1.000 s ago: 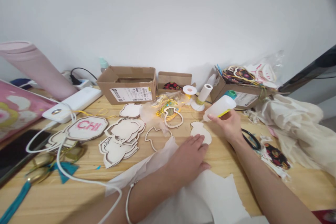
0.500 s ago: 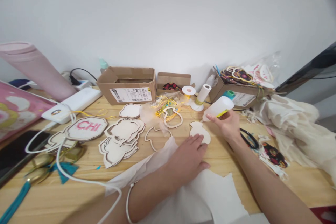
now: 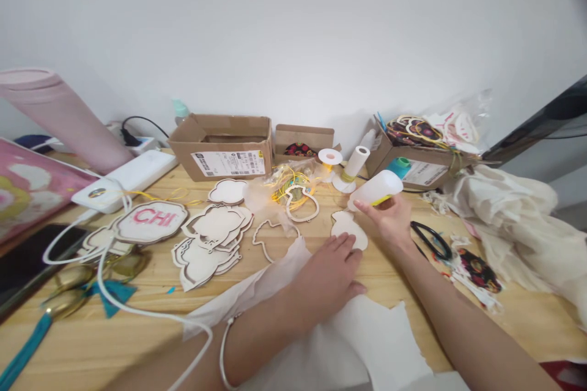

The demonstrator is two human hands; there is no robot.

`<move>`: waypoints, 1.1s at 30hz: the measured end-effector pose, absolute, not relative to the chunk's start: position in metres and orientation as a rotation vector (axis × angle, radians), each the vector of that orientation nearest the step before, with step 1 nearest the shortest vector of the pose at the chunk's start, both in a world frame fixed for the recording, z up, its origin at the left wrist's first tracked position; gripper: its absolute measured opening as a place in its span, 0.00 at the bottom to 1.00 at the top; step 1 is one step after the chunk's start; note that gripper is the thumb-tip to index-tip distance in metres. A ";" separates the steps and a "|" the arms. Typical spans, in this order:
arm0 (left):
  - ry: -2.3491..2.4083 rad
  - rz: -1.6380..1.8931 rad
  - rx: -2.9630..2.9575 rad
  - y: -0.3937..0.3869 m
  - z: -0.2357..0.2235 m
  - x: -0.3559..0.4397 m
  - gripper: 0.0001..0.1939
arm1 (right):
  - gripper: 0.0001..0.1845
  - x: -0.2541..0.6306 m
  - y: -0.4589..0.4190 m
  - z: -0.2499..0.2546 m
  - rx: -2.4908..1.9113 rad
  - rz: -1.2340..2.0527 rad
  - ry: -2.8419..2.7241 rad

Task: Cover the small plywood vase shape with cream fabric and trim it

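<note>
My left hand (image 3: 328, 266) lies with fingers stretched out, its fingertips on the lower part of a pale gourd-shaped cutout (image 3: 343, 226). White fabric (image 3: 348, 342) is spread under that wrist and forearm. My right hand (image 3: 389, 220) is closed round a white squeeze bottle (image 3: 378, 188) with a yellow label, tipped so its narrow end points down toward the top of the cutout. Whether the tip touches the cutout I cannot tell. Just behind lie a gourd-shaped wooden frame (image 3: 315, 208) and another thin outline frame (image 3: 259, 244).
Stacked wooden frames (image 3: 215, 226) and a "CHI" plaque (image 3: 151, 222) sit on the left, near a white cable (image 3: 103, 275). Cardboard boxes (image 3: 183, 156) line the wall, with thread spools (image 3: 355, 165) between them. Black-handled scissors (image 3: 431, 239) and cream cloth (image 3: 499, 220) lie to the right.
My right hand and the bottle have shifted slightly left, uncovering more of the scissors' handles. My left hand stays in place on the cutout.
</note>
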State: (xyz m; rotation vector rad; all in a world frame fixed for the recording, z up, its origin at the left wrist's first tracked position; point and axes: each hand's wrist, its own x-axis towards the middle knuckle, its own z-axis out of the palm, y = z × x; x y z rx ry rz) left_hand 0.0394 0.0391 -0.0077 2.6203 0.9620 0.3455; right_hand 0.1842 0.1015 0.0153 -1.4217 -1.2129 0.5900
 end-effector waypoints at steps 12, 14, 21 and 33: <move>0.968 0.336 2.614 0.039 -0.009 0.041 0.26 | 0.19 0.186 0.105 0.008 -1.393 0.628 -1.181; 0.968 0.334 2.609 0.039 -0.009 0.040 0.26 | 0.18 0.184 0.104 0.011 -1.386 0.625 -1.171; 0.970 0.346 2.628 0.039 -0.009 0.040 0.26 | 0.18 0.179 0.102 0.010 -1.352 0.697 -1.238; 0.978 0.339 2.635 0.038 -0.008 0.040 0.26 | 0.20 0.179 0.104 0.003 -1.330 0.690 -1.240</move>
